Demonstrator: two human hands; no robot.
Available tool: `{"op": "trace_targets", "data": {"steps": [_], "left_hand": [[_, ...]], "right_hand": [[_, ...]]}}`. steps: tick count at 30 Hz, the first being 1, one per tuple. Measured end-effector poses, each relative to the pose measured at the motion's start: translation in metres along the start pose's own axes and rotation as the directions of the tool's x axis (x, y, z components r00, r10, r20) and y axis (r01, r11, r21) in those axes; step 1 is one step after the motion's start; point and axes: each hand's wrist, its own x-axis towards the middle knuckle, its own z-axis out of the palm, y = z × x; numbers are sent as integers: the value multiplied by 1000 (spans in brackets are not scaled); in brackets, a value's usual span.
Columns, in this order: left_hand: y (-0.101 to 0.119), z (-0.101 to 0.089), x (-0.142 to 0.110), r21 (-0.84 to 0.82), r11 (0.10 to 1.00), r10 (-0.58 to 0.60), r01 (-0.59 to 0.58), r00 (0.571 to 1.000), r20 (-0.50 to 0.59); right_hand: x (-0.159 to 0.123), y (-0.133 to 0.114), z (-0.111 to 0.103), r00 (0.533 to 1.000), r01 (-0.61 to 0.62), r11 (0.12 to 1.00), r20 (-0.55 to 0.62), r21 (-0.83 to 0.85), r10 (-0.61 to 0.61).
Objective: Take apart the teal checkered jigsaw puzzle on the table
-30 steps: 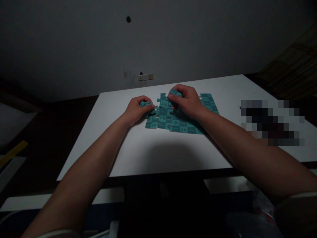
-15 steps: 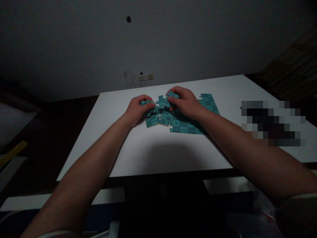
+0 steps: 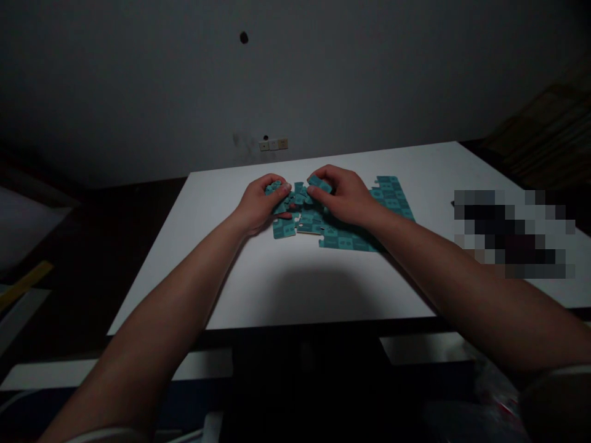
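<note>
Teal jigsaw puzzle pieces fill both my hands over the white table. My left hand [image 3: 260,204] is closed around a small bunch of puzzle pieces [image 3: 273,187]. Between the thumb and fingers of my right hand [image 3: 342,192] are more puzzle pieces [image 3: 321,183], tilted up from the tabletop. Below and to the right lies a joined section of the puzzle [image 3: 347,238] with a checkered pattern, partly hidden by my right hand and forearm. A loose puzzle piece [image 3: 284,229] rests on the table under my left hand, a narrow gap from its neighbours.
The white table [image 3: 207,246] stands near a grey wall with a socket panel [image 3: 273,144]. A blurred-out dark object [image 3: 512,234] lies on the table's right side. At the lower right below the table is something like clear plastic wrapping [image 3: 498,394].
The pieces between my hands have come apart: the lower left piece now sits separated from the one beside it. My right hand's pieces have tilted and dropped slightly.
</note>
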Motion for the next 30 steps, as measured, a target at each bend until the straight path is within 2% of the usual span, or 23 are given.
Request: {"op": "trace_targets", "data": {"steps": [5, 9, 12, 15, 18, 21, 24, 27, 30], "left_hand": [[-5, 3, 0, -17, 1000, 5, -5, 1000, 15], [-2, 11, -5, -11, 1000, -16, 16, 997, 74], [4, 18, -11, -4, 1000, 1, 0, 991, 135], [7, 18, -13, 19, 1000, 21, -24, 988, 151], [5, 14, -10, 21, 1000, 17, -20, 993, 121], [0, 10, -5, -5, 1000, 14, -13, 998, 64], [-3, 9, -2, -22, 1000, 1, 0, 1000, 20], [-2, 8, -1, -17, 1000, -7, 7, 1000, -6], [-1, 8, -1, -33, 999, -12, 12, 1000, -24]], "right_hand": [[-1, -6, 0, 998, -17, 997, -59, 81, 22], [-3, -11, 7, 999, -18, 996, 28, 90, 15], [-4, -14, 11, 996, 6, 998, 88, 56, -11], [-4, -17, 8, 992, 25, 999, 121, 46, -30], [-2, -12, 0, 996, 34, 999, 78, 4, -34], [-2, 3, -7, 998, 42, 994, 58, -99, -37], [-2, 19, -9, 988, 28, 986, 156, -166, -2], [-2, 24, -8, 966, 0, 989, 257, -145, 38], [-1, 19, -9, 968, -60, 996, 242, -62, 73]]}}
